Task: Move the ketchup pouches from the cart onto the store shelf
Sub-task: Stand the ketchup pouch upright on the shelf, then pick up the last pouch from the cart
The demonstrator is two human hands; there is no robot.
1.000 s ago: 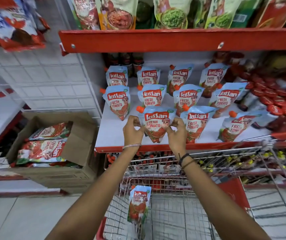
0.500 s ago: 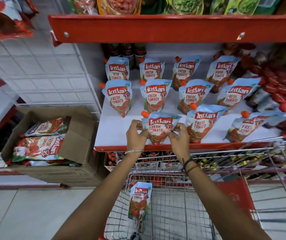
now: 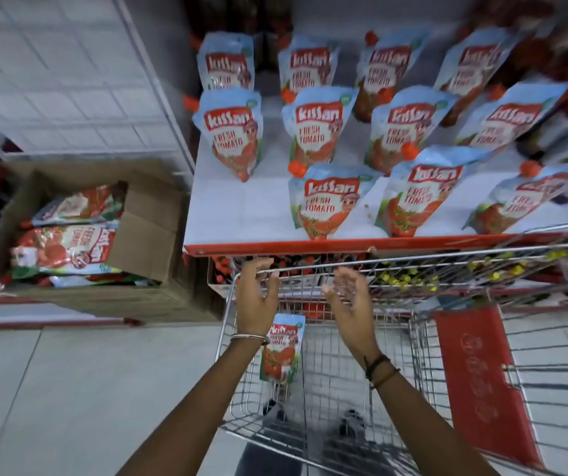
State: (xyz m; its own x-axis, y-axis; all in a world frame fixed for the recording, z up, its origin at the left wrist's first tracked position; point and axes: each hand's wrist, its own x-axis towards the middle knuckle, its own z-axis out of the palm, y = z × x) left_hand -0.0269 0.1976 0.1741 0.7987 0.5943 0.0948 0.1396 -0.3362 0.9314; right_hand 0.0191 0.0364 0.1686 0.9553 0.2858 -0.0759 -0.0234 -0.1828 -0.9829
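Remaining, apparently: pouch (image 3: 280, 348) in cart (image 3: 396, 338)

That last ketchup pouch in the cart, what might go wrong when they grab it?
The pouch in the cart leans against the wire side, partly behind the left hand, so a hasty grip could tip it over. On the shelf, the front pouch stands at the very edge; placing another beside it might knock it off.
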